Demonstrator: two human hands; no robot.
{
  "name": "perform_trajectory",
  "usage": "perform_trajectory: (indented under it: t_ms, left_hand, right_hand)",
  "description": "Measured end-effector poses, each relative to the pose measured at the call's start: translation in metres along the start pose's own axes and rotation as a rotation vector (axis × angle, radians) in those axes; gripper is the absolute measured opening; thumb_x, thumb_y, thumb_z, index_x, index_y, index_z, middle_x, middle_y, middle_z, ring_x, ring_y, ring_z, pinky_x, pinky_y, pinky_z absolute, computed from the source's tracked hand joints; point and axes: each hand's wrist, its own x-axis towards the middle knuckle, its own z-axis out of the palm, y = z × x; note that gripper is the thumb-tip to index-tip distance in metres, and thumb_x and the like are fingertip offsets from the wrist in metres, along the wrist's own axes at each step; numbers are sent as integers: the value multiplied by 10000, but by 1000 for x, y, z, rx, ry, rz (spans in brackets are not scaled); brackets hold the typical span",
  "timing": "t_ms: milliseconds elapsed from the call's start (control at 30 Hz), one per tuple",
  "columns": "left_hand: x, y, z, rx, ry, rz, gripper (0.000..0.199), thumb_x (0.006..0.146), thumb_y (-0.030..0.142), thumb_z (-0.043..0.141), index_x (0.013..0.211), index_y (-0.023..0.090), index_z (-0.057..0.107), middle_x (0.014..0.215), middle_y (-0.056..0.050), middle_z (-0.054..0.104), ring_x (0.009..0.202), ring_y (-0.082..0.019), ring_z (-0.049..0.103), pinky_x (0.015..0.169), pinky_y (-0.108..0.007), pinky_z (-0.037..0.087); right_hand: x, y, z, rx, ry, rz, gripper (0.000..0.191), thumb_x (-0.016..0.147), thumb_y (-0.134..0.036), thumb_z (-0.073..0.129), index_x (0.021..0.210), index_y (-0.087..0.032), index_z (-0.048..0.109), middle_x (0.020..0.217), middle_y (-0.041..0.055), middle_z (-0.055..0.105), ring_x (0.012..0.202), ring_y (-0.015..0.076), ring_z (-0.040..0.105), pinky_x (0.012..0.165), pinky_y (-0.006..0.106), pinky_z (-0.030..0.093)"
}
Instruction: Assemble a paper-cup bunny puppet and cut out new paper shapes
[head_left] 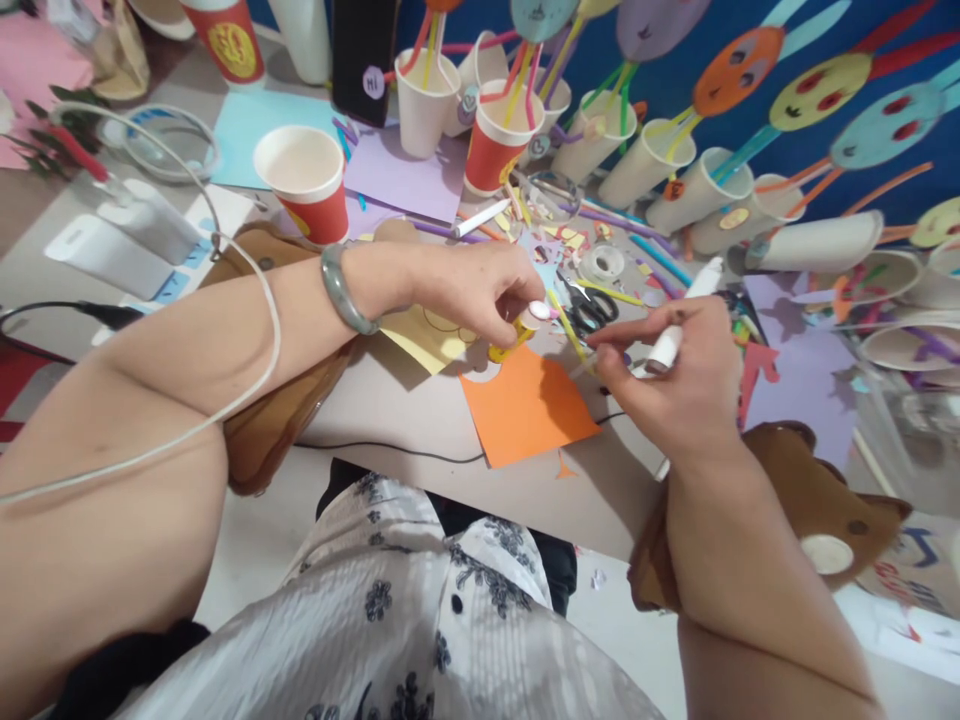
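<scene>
My left hand (480, 285), with a grey-green bangle on its wrist, is closed in a pinch on a small yellow piece (511, 345) with a round white end. Exactly what that piece is, I cannot make out. Just below it lies an orange paper square (525, 405) with a curved notch in its top edge. My right hand (679, 370) is closed around a white marker (666, 348), which slants across its fingers; thumb and index fingertip nearly meet. Between the hands lie black-handled scissors (592, 307). A yellow paper sheet (424, 335) rests under my left wrist.
Paper cups with balloon-like paper rabbit faces (739, 72) line the back. A red cup (304, 185) stands beyond my left forearm. A white cable (274, 330) loops over that arm. Paper scraps, a tape roll (602, 262) and another white marker (482, 218) litter the middle.
</scene>
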Motion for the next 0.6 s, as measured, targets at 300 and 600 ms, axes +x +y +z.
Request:
perform_trajectory:
  t_ms: [300, 600]
  left_hand:
    - [-3, 2, -1, -56, -62, 38, 92, 668, 104, 646, 654, 187, 686, 590, 23, 609, 586, -118, 519, 613, -308, 366]
    - [-1, -3, 1, -82, -100, 18, 165, 693, 148, 672, 789, 199, 797, 638, 8, 685, 648, -140, 593, 682, -307, 413]
  right_hand:
    - [-7, -29, -6, -55, -634, -286, 220, 921, -212, 566, 1135, -250, 537, 1206, 141, 781, 1035, 330, 764, 825, 462, 624]
    - [-16, -26, 5, -213, -653, -380, 565, 899, -149, 504, 1462, -149, 458, 1344, 239, 702, 1194, 396, 713, 942, 539, 617]
